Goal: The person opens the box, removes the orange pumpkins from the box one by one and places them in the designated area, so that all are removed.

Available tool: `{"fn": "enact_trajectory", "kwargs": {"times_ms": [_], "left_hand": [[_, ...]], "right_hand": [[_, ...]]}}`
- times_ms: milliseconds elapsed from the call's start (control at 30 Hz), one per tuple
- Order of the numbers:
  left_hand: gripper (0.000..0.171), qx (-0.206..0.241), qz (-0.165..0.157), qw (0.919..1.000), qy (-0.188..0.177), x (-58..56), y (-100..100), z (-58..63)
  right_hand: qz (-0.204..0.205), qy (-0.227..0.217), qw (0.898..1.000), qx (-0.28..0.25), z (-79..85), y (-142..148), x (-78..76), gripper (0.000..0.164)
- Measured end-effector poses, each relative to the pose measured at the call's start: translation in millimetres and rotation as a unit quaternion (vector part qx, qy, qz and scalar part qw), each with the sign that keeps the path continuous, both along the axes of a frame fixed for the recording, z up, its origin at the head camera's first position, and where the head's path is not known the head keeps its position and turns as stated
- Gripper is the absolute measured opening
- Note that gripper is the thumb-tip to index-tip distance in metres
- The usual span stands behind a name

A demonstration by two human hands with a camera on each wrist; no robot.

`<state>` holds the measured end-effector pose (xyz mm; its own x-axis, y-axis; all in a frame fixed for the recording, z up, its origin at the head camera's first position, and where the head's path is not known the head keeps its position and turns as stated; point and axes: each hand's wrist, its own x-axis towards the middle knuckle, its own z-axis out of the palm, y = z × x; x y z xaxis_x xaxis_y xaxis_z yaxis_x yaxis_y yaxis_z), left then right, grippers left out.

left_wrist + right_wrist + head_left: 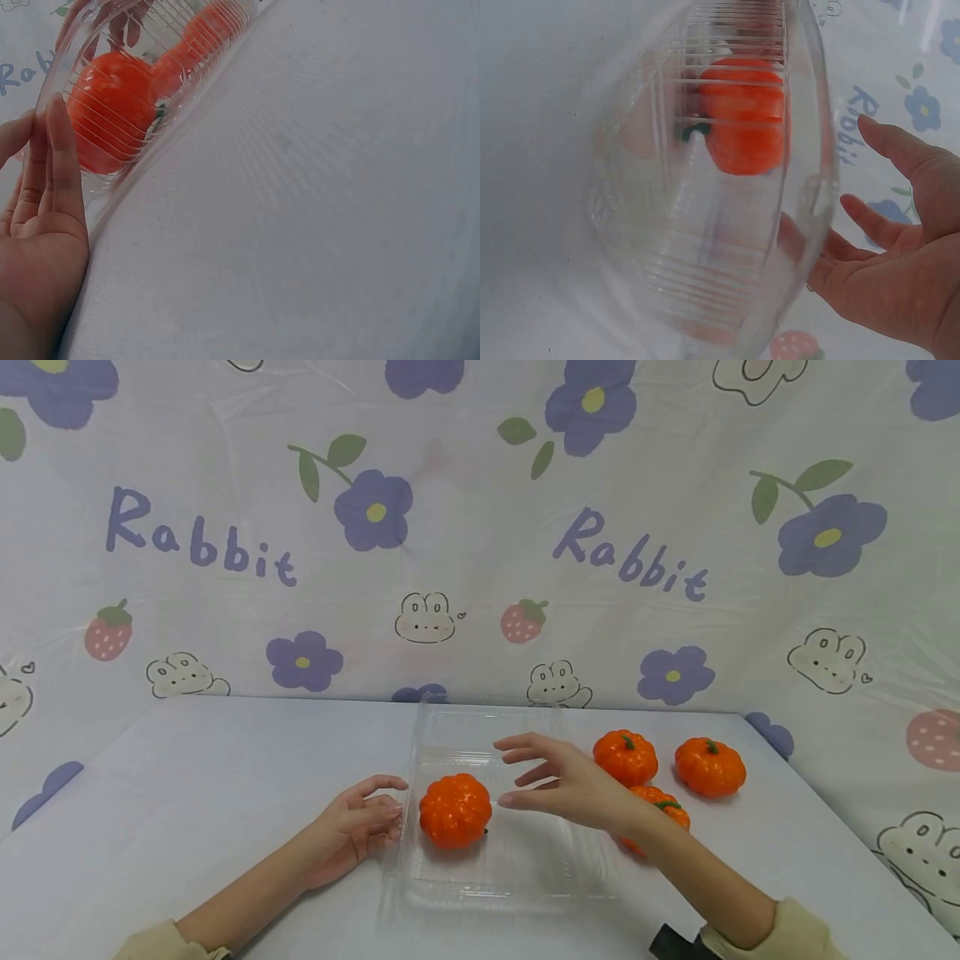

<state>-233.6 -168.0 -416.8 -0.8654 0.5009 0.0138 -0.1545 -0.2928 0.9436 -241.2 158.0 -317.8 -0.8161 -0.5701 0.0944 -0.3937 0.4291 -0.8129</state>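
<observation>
A small orange toy pumpkin sits in the left half of a clear plastic clamshell box, tipped so its green stem points to the lower right. The box's lid lies folded back behind it. At the box's left edge, my left hand pinches the rim between thumb and fingers; in the left wrist view the fingertips lie against the ribbed wall. Over the right part of the box hovers my right hand, fingers spread and holding nothing, just right of the pumpkin.
Right of the box stand three more orange pumpkins: one behind, one farther right, and one nearer, partly hidden by my right forearm. A patterned curtain hangs behind the white table.
</observation>
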Motion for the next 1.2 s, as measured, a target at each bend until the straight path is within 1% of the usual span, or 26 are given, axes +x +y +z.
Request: {"fn": "enact_trajectory", "kwargs": {"times_ms": [333, 733, 933, 1200], "left_hand": [[0.024, 0.001, 0.002, 1.0, -0.002, 0.0, 0.1, 0.0], [0.024, 0.004, 0.002, 1.0, -0.003, 0.4, 0.3, 0.4], [0.025, 0.001, 0.001, 1.0, -0.001, 0.6, 0.6, 1.0], [0.024, -0.004, 0.004, 1.0, -0.006, 0.4, 0.7, 2.0]], "right_hand": [[-0.007, -0.021, 1.0, 0.008, -5.2, -12.1, -1.2, 0.063], [-0.01, -0.031, 0.999, 0.027, -18.3, -26.3, -5.1, 0.067], [-0.018, -0.037, 0.998, 0.039, -26.2, -33.0, -7.0, 0.068], [-0.032, -0.061, 0.996, 0.05, -34.0, -41.8, -11.3, 0.071]]}}
